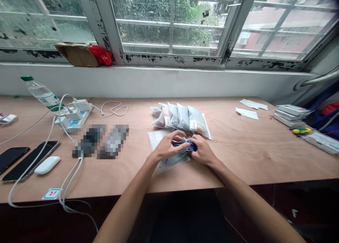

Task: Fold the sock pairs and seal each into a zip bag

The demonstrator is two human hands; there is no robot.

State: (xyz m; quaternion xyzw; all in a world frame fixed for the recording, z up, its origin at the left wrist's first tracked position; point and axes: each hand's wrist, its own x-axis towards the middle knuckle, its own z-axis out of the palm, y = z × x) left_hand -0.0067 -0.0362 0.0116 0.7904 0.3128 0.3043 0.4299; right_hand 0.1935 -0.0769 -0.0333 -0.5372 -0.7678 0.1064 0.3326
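Note:
Between my two hands is a folded bundle of blue, grey and dark cloth (191, 146), with stripes on its right part; its exact kind cannot be made out. My left hand (169, 146) grips its left side, thumb in front and fingers behind. The right side is pinched in the curled fingers of my right hand (203, 150). A flat frosted plastic bag (162, 167) lies on the table under the bundle and hands, partly covered. Just beyond my hands leans a row of filled frosted bags (182, 117), some with white labels.
On the wooden table (259, 158), two phones (30, 161), a white earbud case (47, 165), a power strip (76, 116), cables and a tilted bottle (42, 94) are at left. Papers (247, 113), stacked packs (291, 115) and a yellow-green tool (302, 130) lie at right.

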